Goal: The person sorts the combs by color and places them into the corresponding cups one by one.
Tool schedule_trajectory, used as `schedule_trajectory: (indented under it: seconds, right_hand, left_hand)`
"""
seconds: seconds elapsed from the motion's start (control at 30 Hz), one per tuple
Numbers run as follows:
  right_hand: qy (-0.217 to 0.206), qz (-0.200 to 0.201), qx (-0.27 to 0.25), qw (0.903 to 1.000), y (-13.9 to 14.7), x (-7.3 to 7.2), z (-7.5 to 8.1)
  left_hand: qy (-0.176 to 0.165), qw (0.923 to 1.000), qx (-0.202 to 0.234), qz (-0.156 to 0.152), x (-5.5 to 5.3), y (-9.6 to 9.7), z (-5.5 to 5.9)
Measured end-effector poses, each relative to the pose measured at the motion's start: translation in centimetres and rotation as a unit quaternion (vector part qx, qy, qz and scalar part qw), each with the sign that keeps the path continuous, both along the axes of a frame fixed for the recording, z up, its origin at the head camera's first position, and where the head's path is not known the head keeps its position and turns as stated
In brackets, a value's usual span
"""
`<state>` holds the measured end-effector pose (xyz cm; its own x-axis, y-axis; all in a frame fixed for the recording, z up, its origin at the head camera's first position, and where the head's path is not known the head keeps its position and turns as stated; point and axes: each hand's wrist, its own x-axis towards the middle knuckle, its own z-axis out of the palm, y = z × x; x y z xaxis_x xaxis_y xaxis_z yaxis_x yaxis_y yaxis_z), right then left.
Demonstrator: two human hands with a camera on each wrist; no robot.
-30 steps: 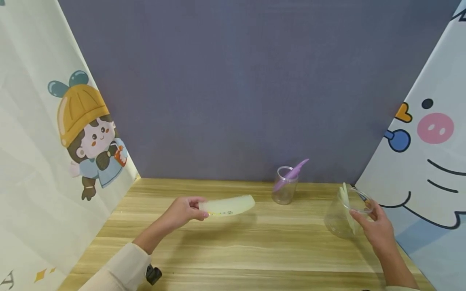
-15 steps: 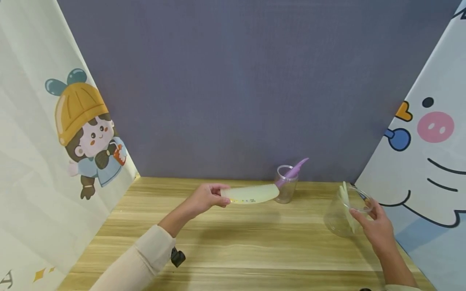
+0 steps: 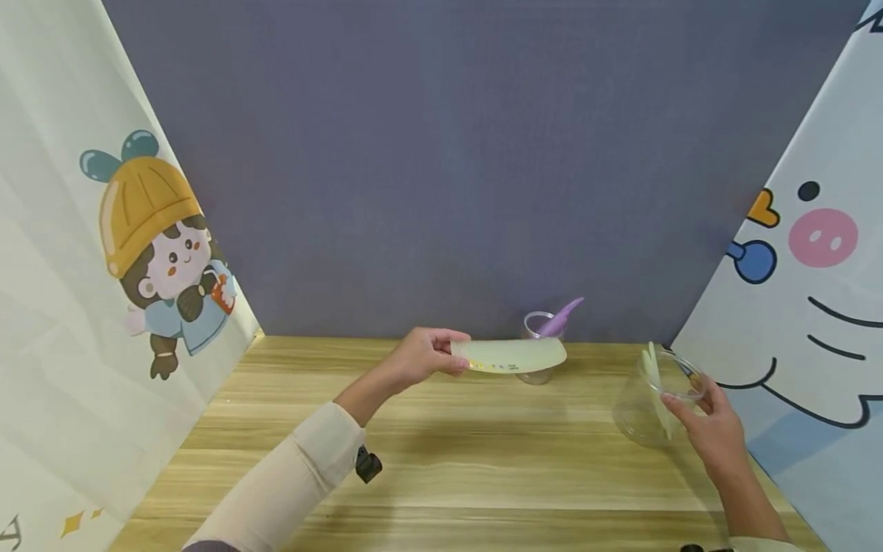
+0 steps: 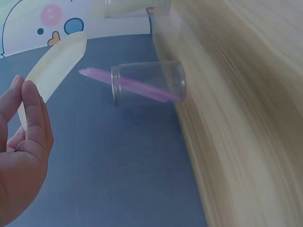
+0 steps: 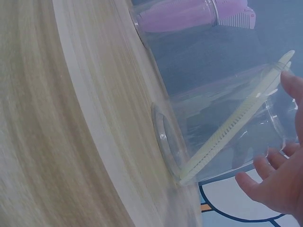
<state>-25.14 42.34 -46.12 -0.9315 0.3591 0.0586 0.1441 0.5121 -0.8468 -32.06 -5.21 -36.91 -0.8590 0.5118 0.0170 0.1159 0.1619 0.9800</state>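
My left hand [image 3: 425, 359] pinches one end of a pale yellow-green comb [image 3: 513, 356] between thumb and fingers. The comb is held in the air, in front of a small clear plastic cup [image 3: 536, 379] and hiding part of it. A purple comb [image 4: 135, 87] leans in that cup, one end above the rim. At the right, my right hand [image 3: 713, 429] holds a larger clear plastic cup [image 5: 222, 109] by its rim, thumb on the near side. Inside this cup slants another pale yellow-green comb [image 5: 232, 124], its end poking past the rim.
Both cups stand on a wood-grain table [image 3: 483, 475], near its back edge. Behind it rises a grey-blue wall panel [image 3: 441, 169]. Cartoon-printed sheets flank it: a figure in a yellow hat [image 3: 152, 218] at left, a pig-nosed face [image 3: 824, 238] at right.
My left hand has carried the comb rightward and away from me, until it overlaps the small cup in the head view. The right hand and larger cup have stayed put.
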Motion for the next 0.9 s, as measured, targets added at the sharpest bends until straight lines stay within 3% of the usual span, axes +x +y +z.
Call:
schedule_trajectory:
  seconds: [0.4, 0.63, 0.9]
  right_hand:
    - [0.000, 0.009, 0.021, 0.9997, 0.1, 0.3, -0.1]
    - [-0.001, 0.012, 0.030, 0.9995, 0.3, 0.4, -0.2]
    - [0.000, 0.014, 0.032, 0.9994, 0.3, 0.4, -0.1]
  left_hand:
    - [0.014, 0.9989, 0.028, -0.034, -1.1, 4.6, 1.6]
    - [0.009, 0.9990, 0.007, -0.042, -1.6, 6.8, 2.5]
    - [0.037, 0.9976, -0.017, -0.056, -2.1, 9.6, 3.1]
